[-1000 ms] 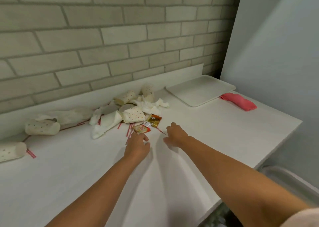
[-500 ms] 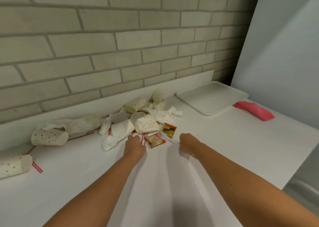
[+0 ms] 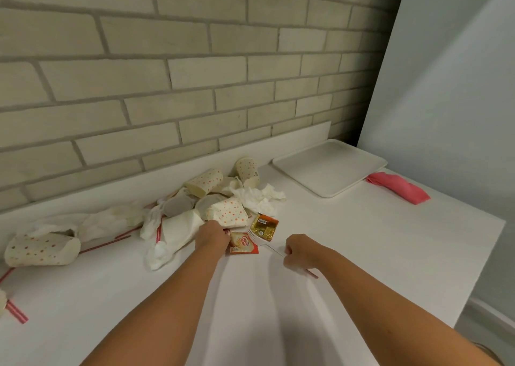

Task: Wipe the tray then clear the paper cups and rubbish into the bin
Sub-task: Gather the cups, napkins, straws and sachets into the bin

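We are working at the white table [image 3: 390,254]. The tray [image 3: 328,168] is sitting at its far right corner, pink cloth [image 3: 397,187] just beside. Paper cups [image 3: 231,212] and napkins [image 3: 181,232] are lying heaped by the wall [image 3: 195,73]. Our left hand [image 3: 211,237] is touching the heap, grip not discernible. Our right hand [image 3: 299,251] is curling round a red straw [image 3: 312,274].

The white counter [image 3: 376,259] carries a white tray [image 3: 328,168] at its far right corner. A pink cloth [image 3: 397,188] lies just right of the tray. Left of the tray is a heap of dotted cups [image 3: 231,212] on their sides and crumpled napkins [image 3: 259,198]. Nearer than the tray lie an orange sachet [image 3: 243,243], a gold sachet [image 3: 264,226], a clear fork [image 3: 255,237] and a straw [image 3: 311,274]. Far left of the tray lie one more cup [image 3: 41,250] and red straws [image 3: 103,246].
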{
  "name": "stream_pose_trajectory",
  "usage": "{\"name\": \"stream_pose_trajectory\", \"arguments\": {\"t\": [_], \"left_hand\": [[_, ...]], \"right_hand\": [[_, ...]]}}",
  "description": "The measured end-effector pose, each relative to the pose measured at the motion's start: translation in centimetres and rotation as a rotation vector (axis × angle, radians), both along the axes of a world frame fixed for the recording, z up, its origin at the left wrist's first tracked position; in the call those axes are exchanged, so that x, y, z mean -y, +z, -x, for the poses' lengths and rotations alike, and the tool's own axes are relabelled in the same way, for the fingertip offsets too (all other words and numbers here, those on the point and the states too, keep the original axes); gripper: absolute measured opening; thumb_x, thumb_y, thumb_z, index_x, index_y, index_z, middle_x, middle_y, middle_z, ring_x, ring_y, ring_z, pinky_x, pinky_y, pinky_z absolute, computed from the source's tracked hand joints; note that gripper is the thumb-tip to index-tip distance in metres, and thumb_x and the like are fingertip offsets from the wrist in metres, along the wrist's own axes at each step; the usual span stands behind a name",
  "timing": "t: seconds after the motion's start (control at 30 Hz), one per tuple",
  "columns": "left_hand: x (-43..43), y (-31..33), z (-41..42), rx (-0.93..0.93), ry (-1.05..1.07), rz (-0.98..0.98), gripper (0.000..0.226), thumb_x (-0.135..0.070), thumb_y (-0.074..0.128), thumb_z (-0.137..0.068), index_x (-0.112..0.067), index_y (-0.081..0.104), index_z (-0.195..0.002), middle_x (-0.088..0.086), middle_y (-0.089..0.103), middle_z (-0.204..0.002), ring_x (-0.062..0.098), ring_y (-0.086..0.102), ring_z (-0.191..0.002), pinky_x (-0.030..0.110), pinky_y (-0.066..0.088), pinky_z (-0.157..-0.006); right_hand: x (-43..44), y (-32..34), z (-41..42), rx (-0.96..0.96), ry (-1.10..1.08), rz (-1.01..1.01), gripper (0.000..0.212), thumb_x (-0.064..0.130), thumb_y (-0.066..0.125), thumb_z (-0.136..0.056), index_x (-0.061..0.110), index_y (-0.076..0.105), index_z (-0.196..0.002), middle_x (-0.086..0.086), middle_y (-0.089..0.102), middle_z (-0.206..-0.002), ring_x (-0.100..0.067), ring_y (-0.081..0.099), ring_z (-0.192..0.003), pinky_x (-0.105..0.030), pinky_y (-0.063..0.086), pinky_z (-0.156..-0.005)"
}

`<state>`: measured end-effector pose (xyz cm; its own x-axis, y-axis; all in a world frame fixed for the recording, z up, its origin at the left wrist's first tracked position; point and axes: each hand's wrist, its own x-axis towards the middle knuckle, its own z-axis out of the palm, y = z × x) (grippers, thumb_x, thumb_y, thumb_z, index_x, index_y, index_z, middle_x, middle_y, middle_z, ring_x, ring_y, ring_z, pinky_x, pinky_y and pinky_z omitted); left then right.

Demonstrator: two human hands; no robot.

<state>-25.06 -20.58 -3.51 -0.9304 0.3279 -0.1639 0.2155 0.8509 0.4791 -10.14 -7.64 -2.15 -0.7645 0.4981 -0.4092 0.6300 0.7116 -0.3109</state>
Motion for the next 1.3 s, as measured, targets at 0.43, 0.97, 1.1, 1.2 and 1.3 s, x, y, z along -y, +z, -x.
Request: {"name": "stream_pose_trajectory", "arguments": {"t": [0.43,0.97,1.1,1.2,1.3], "left_hand": [[3.0,-0.3,-3.5,0.043,-0.288,0.248,0.036,-0.012,0.034,-0.099,-0.006,0.04,-0.135,0.012,0.047,-0.135,0.024,0.048,-0.124,0.03,0.04,-0.1],[6.1,5.7,-3.9,0.327,-0.15,-0.363,0.026,-0.023,0.031,-0.101,-0.012,0.046,-0.083,0.001,0.038,-0.067,0.014,0.033,-0.054,0.023,0.029,-0.046],[5.6,4.4,-4.9,0.331,-0.11,-0.592,0.031,-0.016,0.032,-0.099,-0.01,0.047,-0.073,0.002,0.045,-0.069,0.014,0.039,-0.059,0.026,0.036,-0.056],[5.2,4.2,-5.3,0.347,-0.033,-0.716,0.026,-0.009,0.033,-0.097,-0.005,0.055,-0.083,0.008,0.057,-0.079,0.017,0.051,-0.067,0.026,0.045,-0.06],[5.0,4.3,-5.3,0.399,0.047,-0.789,0.026,-0.007,0.032,-0.096,0.0,0.058,-0.095,0.013,0.061,-0.087,0.022,0.058,-0.07,0.03,0.05,-0.061]], "right_hand": [[1.6,0.6,-1.3,-0.001,0.076,-0.061,0.015,0.007,0.044,-0.086,0.013,0.043,-0.072,0.003,0.039,-0.07,-0.009,0.039,-0.06,-0.018,0.028,-0.051],[4.2,3.5,0.7,-0.472,-0.065,0.717,0.026,-0.001,0.048,-0.089,0.009,0.043,-0.065,-0.006,0.045,-0.069,-0.015,0.046,-0.062,-0.021,0.043,-0.057],[6.2,3.2,2.3,-0.534,-0.111,0.781,0.028,-0.001,0.048,-0.089,0.009,0.045,-0.063,-0.005,0.044,-0.063,-0.013,0.042,-0.053,-0.019,0.038,-0.051],[7.7,3.1,3.2,-0.579,-0.135,0.739,0.024,-0.001,0.05,-0.087,0.01,0.048,-0.066,-0.004,0.046,-0.062,-0.012,0.045,-0.053,-0.019,0.041,-0.05],[8.7,2.7,4.2,-0.632,-0.155,0.608,0.022,-0.001,0.051,-0.086,0.012,0.047,-0.069,-0.003,0.049,-0.063,-0.013,0.047,-0.053,-0.019,0.041,-0.05]]}}
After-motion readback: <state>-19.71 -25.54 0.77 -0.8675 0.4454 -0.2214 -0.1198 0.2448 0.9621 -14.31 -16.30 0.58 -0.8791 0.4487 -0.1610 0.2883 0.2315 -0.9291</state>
